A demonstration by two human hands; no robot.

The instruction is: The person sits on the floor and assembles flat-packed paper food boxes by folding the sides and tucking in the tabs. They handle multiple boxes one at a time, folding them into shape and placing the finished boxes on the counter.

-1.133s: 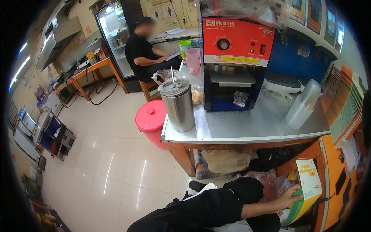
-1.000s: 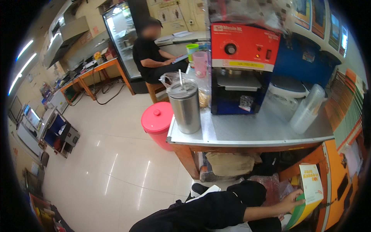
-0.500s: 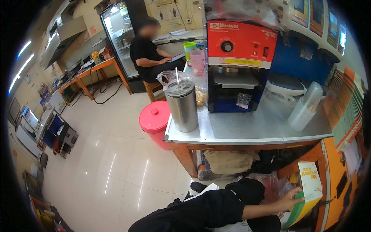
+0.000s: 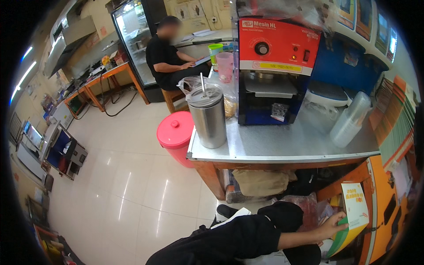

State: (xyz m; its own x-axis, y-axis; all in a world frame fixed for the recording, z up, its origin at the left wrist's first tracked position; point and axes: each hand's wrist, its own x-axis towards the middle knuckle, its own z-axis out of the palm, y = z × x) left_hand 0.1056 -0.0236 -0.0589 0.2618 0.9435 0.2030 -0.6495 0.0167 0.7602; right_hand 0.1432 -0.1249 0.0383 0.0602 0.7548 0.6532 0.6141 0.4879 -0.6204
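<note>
Here, orange panel [image 4: 379, 190] flanks box [image 4: 354, 216].

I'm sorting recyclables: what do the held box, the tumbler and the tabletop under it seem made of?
Box in the hand: probably smooth printed card, judging by its flat panels and straight edges. Tumbler: likely stainless steel, satin-looking, with soft vertical highlights. Tabletop: apparently sheet metal, its grey surface dully reflective.

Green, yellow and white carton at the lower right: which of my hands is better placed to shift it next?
Probably your left hand: its fingers are on the carton, with the arm reaching across from the lower edge. Your right hand isn't in view, so I can't judge its placement.
</note>
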